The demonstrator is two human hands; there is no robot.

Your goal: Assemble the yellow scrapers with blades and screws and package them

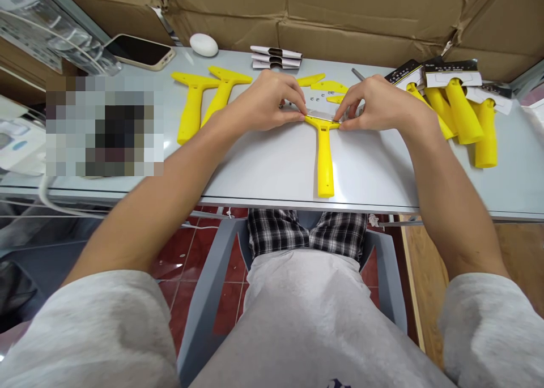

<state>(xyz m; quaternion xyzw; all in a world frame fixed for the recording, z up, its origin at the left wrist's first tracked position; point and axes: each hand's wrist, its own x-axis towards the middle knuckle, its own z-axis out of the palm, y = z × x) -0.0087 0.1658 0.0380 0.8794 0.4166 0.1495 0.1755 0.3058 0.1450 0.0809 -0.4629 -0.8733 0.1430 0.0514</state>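
A yellow scraper [324, 161] lies on the table in front of me, its handle pointing toward my body. A flat metal blade [322, 116] rests along its wide head. My left hand [275, 100] pinches the left end of the head and blade between thumb and fingers. At the right end, my right hand [374, 106] is closed on the same head and blade; its curled fingers partly hide that corner. Just beyond the blade are several tiny screws [318, 99] and loose yellow head pieces [328, 86].
Two yellow scraper handles [192, 107] lie to the left. Several yellow scrapers with black-and-white cards [464, 116] are piled at the right. Folded cards [276, 58], a white oval object [204, 45] and a phone [140, 51] sit at the back, before cardboard boxes [331, 14]. A blurred-out patch covers the left.
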